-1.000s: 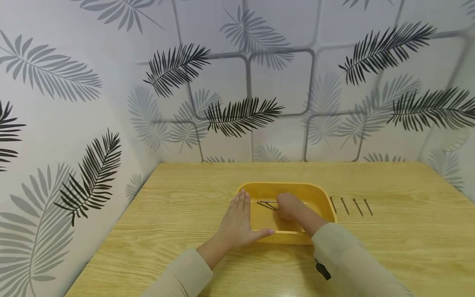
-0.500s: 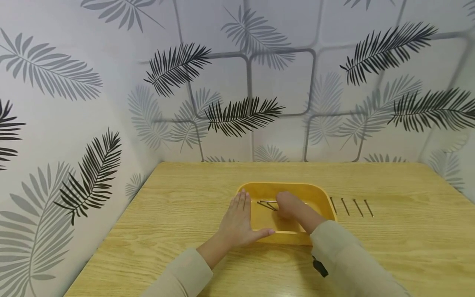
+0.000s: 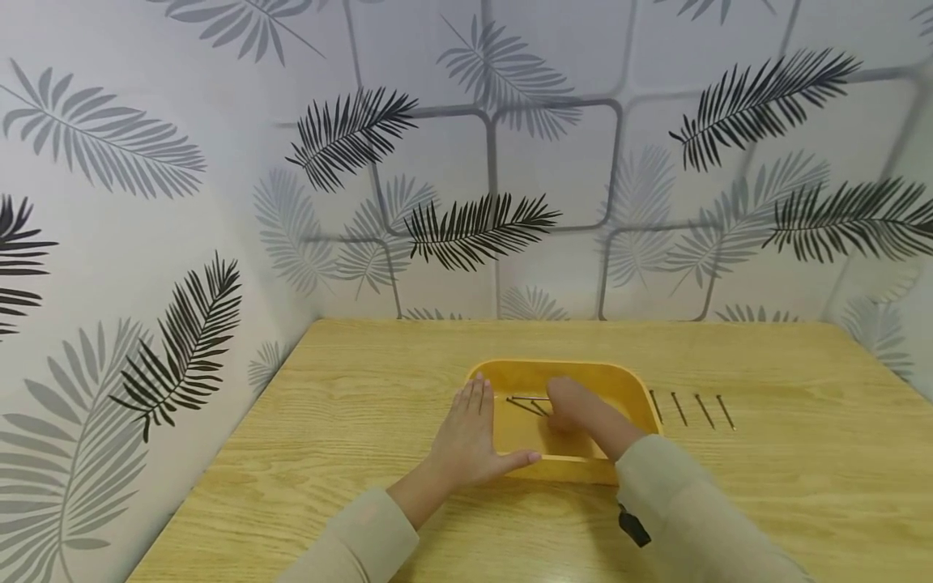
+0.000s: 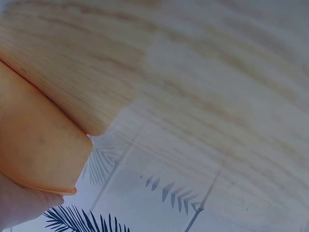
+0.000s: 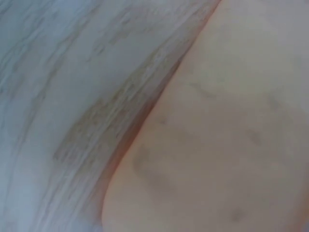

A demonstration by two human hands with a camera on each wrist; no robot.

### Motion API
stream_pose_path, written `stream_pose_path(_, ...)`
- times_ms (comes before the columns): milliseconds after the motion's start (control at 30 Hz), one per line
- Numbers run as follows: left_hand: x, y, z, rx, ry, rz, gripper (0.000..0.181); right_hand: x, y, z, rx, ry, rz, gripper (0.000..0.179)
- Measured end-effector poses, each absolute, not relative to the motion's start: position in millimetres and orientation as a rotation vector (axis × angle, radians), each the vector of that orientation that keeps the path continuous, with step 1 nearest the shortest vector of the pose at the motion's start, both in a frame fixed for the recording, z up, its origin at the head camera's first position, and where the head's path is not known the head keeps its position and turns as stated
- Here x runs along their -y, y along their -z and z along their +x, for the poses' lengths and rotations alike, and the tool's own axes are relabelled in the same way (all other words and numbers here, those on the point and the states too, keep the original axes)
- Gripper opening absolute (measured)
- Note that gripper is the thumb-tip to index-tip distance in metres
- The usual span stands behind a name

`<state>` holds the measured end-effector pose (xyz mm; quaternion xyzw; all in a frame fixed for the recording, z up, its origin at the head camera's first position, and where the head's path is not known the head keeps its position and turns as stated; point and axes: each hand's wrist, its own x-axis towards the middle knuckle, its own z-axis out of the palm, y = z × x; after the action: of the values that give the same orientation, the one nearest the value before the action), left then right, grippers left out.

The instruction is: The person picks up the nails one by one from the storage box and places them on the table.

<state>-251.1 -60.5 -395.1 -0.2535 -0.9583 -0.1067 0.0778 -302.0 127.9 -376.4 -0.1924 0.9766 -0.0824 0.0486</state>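
While fasteners look dark, the tray is yellow.

Head view: taken from above the near part of the table, facing forward and down across the tray to the leaf-patterned wall. Left wrist view: close beside the tray and upside down, the wall appearing beneath the table; it shares all three with the head view. Right wrist view: tilted, very near a blurred pale surface, perhaps the tray's side, with wood grain alongside.
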Motion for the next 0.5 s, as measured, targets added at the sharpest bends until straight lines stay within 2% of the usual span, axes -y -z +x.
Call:
stream_pose_path(167,60,395,-250,2.868,0.304,-0.757,0.109,-136,379,-305,-2.965,0.391,-0.543,0.022)
stream_pose_path(367,59,394,-250,2.874,0.297,-0.759,0.108,-149,383,-305,-2.977,0.573,-0.641,0.041)
stream_pose_path(500,59,394,-250,2.881,0.283,-0.760,0.108,-154,381,-303,-2.931,0.735,-0.637,0.043)
